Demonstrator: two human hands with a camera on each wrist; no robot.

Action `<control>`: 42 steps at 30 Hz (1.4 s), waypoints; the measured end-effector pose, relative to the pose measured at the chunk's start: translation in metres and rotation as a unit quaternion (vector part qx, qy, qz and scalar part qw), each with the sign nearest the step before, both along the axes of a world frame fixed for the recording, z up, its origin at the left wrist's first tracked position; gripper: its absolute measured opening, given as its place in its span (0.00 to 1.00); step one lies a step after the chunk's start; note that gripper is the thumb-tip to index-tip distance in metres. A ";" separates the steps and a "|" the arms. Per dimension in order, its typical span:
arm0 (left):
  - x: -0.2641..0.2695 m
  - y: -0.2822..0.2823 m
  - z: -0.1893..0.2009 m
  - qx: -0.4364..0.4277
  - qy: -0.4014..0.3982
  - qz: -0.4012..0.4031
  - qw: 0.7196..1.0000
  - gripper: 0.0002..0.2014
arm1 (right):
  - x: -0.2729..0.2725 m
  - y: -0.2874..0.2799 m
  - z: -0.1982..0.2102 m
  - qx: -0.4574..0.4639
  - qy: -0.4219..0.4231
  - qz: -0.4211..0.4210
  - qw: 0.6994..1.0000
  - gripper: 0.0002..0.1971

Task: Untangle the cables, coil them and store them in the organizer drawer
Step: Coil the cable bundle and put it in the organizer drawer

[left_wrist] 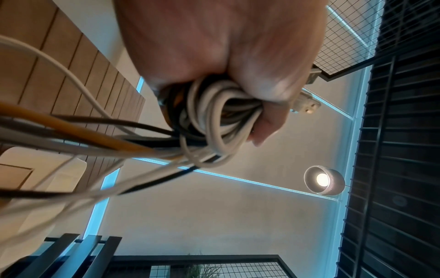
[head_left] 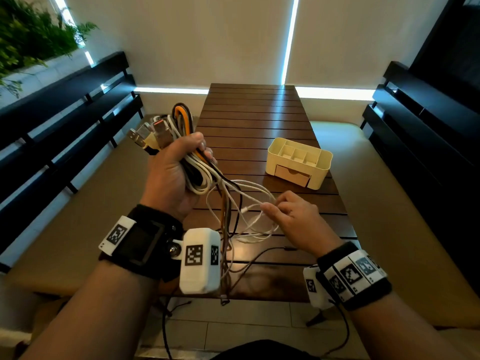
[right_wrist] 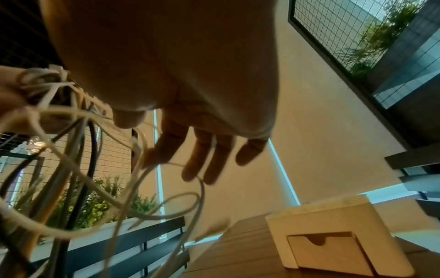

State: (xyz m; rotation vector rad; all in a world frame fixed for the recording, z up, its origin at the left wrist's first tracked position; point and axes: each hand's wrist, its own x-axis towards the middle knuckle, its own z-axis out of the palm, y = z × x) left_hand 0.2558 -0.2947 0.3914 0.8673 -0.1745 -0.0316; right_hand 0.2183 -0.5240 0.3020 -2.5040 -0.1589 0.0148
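Note:
My left hand (head_left: 202, 148) is raised over the table's left edge and grips a coiled bundle of cables (head_left: 197, 175), white, orange, black and brown. USB plugs (head_left: 148, 133) stick out above the fist. In the left wrist view the fingers (left_wrist: 262, 116) wrap the white loops of the bundle (left_wrist: 214, 112). Loose strands trail down toward my right hand (head_left: 270, 206), which pinches a thin white cable (head_left: 249, 209) between thumb and forefinger. The right wrist view shows that hand (right_wrist: 142, 143) among white cable loops (right_wrist: 197, 203). The cream organizer (head_left: 275, 157) stands on the table, its wooden drawer (head_left: 293, 175) closed.
The slatted wooden table (head_left: 254, 113) runs away from me. Cable ends (head_left: 224, 281) hang over its near edge. Dark benches stand on the left (head_left: 65, 113) and right (head_left: 415, 113). Green plants (head_left: 31, 35) fill the far left corner.

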 end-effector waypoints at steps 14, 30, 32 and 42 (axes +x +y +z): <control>-0.010 -0.012 -0.004 0.056 0.005 -0.035 0.998 0.18 | -0.013 -0.013 0.089 0.178 -0.008 0.105 0.978 0.49; -0.031 -0.022 -0.004 -0.066 0.000 -0.189 0.980 0.13 | -0.009 0.041 0.047 0.225 0.123 0.112 0.960 0.06; -0.030 -0.018 -0.003 -0.089 -0.012 -0.210 0.974 0.21 | -0.008 0.039 0.049 0.219 0.126 0.119 0.960 0.06; -0.035 0.027 -0.040 -0.079 0.097 -0.222 0.967 0.25 | -0.004 0.009 0.037 0.073 0.147 0.092 0.982 0.07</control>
